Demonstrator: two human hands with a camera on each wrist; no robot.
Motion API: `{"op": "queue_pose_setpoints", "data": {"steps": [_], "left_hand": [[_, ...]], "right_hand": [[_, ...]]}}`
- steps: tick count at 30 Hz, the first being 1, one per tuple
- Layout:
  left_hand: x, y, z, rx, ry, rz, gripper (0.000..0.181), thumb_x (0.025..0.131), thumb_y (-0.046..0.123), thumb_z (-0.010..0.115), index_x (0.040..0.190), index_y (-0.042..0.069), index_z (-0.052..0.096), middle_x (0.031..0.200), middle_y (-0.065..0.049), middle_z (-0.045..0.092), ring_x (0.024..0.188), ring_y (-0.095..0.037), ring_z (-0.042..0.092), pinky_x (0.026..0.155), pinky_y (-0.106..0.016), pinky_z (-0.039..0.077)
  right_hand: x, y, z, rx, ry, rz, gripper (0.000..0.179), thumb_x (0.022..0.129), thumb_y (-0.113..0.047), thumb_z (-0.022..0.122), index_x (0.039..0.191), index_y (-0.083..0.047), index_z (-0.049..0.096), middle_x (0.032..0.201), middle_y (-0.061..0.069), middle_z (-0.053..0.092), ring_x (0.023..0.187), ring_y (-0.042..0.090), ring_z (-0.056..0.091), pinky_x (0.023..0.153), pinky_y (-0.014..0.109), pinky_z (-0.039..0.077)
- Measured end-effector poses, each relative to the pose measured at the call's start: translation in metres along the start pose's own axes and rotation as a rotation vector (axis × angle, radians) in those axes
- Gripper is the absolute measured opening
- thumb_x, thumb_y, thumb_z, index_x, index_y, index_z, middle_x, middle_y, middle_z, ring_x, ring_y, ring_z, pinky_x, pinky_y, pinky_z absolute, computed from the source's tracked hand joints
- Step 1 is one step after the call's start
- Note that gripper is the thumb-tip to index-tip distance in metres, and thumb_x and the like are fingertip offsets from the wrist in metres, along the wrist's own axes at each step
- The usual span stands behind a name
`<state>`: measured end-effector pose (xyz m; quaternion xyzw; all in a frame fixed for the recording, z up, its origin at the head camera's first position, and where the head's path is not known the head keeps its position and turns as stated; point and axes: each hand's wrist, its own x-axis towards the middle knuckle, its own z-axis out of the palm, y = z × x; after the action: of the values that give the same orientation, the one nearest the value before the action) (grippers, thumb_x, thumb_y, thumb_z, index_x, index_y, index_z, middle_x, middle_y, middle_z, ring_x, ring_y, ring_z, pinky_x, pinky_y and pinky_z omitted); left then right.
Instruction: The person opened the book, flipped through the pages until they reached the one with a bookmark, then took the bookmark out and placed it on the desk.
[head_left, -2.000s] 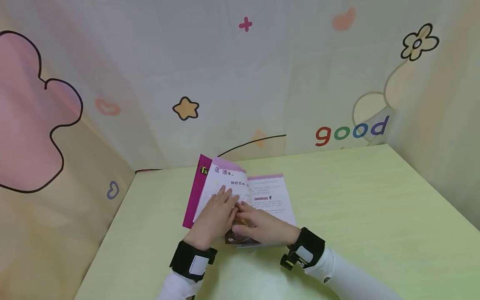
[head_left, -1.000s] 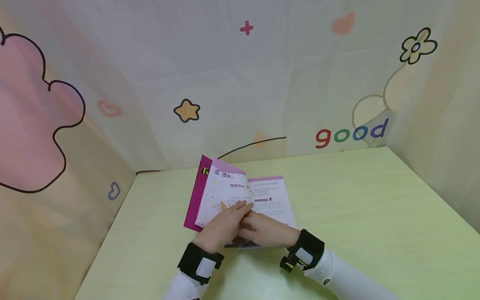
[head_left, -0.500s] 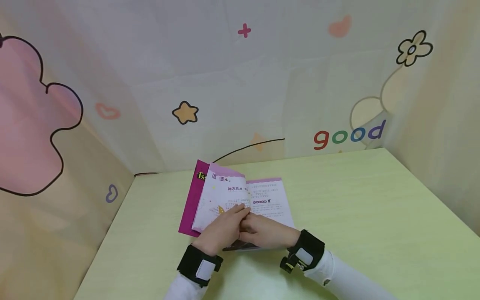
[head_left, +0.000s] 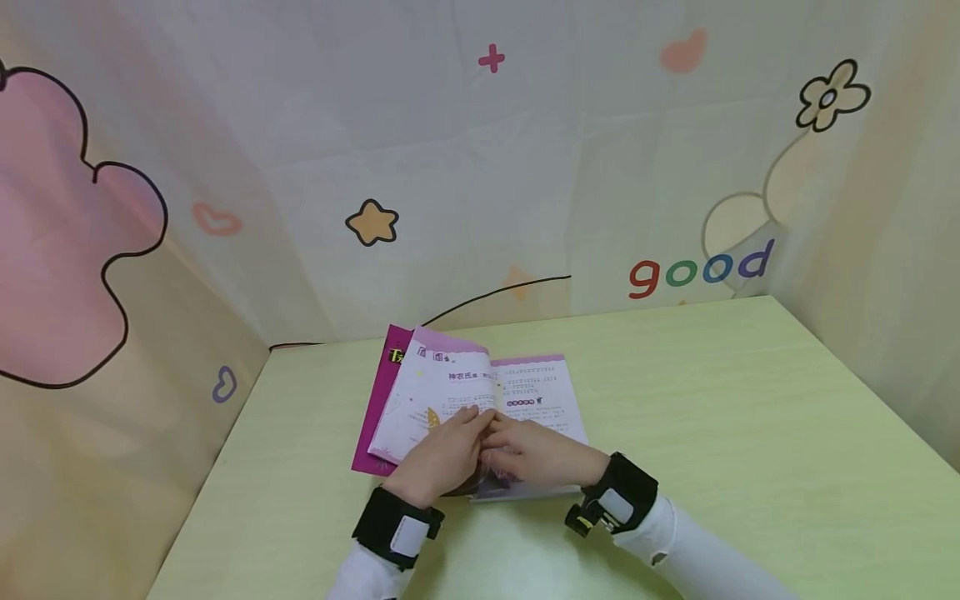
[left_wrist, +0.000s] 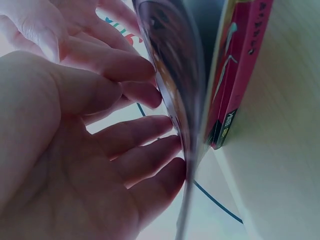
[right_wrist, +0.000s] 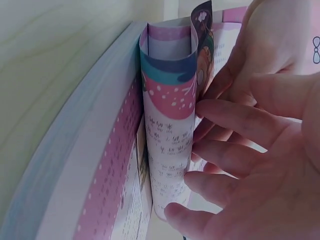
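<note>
An open book (head_left: 540, 417) lies on the table, its magenta cover (head_left: 375, 408) fanned out beyond the left page (head_left: 420, 400). My left hand (head_left: 442, 454) rests on the lower left page, fingers extended to the gutter. Beside it, my right hand (head_left: 543, 452) reaches across the lower right page, its fingertips meeting the left hand's. From the left wrist, the left fingertips touch a bowed page (left_wrist: 172, 65), with a magenta spine (left_wrist: 245, 65) behind. In the right wrist view, the right fingers touch a curled page (right_wrist: 170, 115) with a pink strawberry-like print.
The pale green table (head_left: 712, 417) stretches out on both sides of the book. Behind it hangs a light curtain (head_left: 480, 167) printed with a star, a flower and the word "good". Black bands (head_left: 397, 529) with small cameras circle both wrists.
My left hand has slid from higher on the left page down to the gutter. The left page and cover have swung lower and leftward. My right hand has shifted slightly right.
</note>
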<state>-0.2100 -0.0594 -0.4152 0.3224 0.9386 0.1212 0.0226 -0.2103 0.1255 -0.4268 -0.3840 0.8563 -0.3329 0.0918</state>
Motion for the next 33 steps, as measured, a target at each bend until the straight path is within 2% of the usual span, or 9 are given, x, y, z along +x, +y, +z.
{"op": "queue_pose_setpoints", "data": {"steps": [2,5,7,13,18,22,25,31,33], "left_hand": [[0.0,-0.001,0.0,-0.021,0.006,-0.025,0.043,0.102,0.018,0.051,0.143,0.003,0.049,0.142,-0.018,0.05,0.133,-0.033,0.044,0.108,-0.044,0.036],[-0.002,-0.004,-0.001,-0.039,0.012,-0.065,0.042,0.102,0.019,0.05,0.141,0.004,0.051,0.142,-0.018,0.05,0.133,-0.033,0.045,0.107,-0.046,0.037],[-0.003,-0.006,-0.002,-0.04,0.011,-0.086,0.042,0.102,0.02,0.051,0.141,0.005,0.052,0.142,-0.018,0.05,0.133,-0.034,0.044,0.107,-0.047,0.037],[-0.005,-0.012,-0.005,-0.03,0.018,-0.138,0.043,0.1,0.024,0.055,0.139,0.007,0.055,0.142,-0.016,0.051,0.133,-0.033,0.045,0.107,-0.049,0.037],[-0.004,-0.016,-0.004,-0.022,0.034,-0.137,0.042,0.1,0.023,0.056,0.138,0.005,0.056,0.14,-0.017,0.052,0.132,-0.033,0.046,0.106,-0.049,0.038],[-0.005,-0.02,-0.001,-0.029,0.036,-0.154,0.041,0.1,0.022,0.056,0.137,0.005,0.056,0.14,-0.017,0.052,0.132,-0.034,0.046,0.107,-0.049,0.038],[-0.006,-0.022,-0.001,-0.031,0.044,-0.177,0.041,0.1,0.022,0.056,0.137,0.005,0.056,0.141,-0.017,0.052,0.132,-0.035,0.045,0.107,-0.05,0.037],[-0.007,-0.024,-0.005,-0.012,0.056,-0.217,0.041,0.1,0.023,0.055,0.136,0.003,0.056,0.139,-0.018,0.052,0.132,-0.038,0.044,0.106,-0.053,0.037],[-0.005,-0.022,-0.007,-0.013,0.067,-0.213,0.039,0.1,0.023,0.056,0.134,0.003,0.058,0.129,-0.017,0.059,0.123,-0.036,0.053,0.1,-0.051,0.044]], "right_hand": [[-0.001,0.001,0.0,-0.006,0.006,0.007,0.027,0.102,-0.015,0.048,0.118,-0.007,0.069,0.141,0.007,0.048,0.107,0.015,0.06,0.087,0.027,0.05],[0.001,0.001,-0.001,-0.002,0.036,0.029,0.032,0.103,-0.014,0.047,0.129,-0.003,0.063,0.149,0.013,0.042,0.136,0.027,0.041,0.109,0.038,0.037],[0.002,0.001,-0.001,-0.001,0.062,0.043,0.034,0.103,-0.014,0.048,0.132,-0.001,0.06,0.148,0.018,0.042,0.14,0.033,0.032,0.113,0.046,0.028],[0.003,0.002,-0.005,-0.016,0.152,0.107,0.034,0.102,-0.013,0.05,0.131,0.003,0.059,0.14,0.023,0.05,0.132,0.036,0.045,0.108,0.05,0.035],[-0.001,0.006,-0.009,-0.017,0.214,0.191,0.033,0.101,-0.011,0.051,0.13,0.003,0.059,0.135,0.021,0.056,0.127,0.035,0.05,0.104,0.051,0.04],[-0.002,0.01,-0.012,0.031,0.237,0.285,0.035,0.101,-0.013,0.052,0.133,0.002,0.058,0.137,0.019,0.055,0.117,0.031,0.056,0.099,0.047,0.043],[0.0,0.014,-0.013,0.073,0.264,0.322,0.037,0.102,-0.014,0.051,0.134,0.003,0.056,0.138,0.019,0.054,0.119,0.032,0.055,0.101,0.048,0.042],[0.001,0.019,-0.016,0.281,0.298,0.379,0.047,0.104,-0.017,0.045,0.143,0.009,0.04,0.145,0.025,0.044,0.137,0.038,0.037,0.111,0.052,0.029],[0.001,0.019,-0.016,0.377,0.308,0.403,0.051,0.105,-0.017,0.043,0.146,0.011,0.033,0.149,0.027,0.037,0.139,0.039,0.032,0.112,0.053,0.026]]}}
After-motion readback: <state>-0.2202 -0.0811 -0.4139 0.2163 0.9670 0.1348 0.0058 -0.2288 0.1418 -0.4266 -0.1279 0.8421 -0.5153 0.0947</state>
